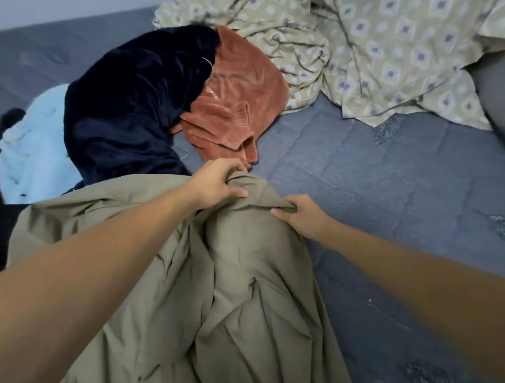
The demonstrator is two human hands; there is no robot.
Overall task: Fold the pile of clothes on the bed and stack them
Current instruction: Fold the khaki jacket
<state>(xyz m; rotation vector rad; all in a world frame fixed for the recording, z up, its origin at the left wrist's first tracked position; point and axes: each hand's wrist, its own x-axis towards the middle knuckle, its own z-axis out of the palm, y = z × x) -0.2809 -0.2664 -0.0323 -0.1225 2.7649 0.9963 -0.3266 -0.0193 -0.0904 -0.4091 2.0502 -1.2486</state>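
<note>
Light's soft and even on my feed, kinda dim, no hard shadows or glare anywhere. The navy garment (129,110) is so dark its folds mostly vanish. Wide-angle lens bends everything near the edges, my forearms balloon at the bottom corners. Overall slightly soft and smeary, fine fabric texture gets lost.

Single head-worn view, looking forward and down, close over the bed (394,181)
</note>
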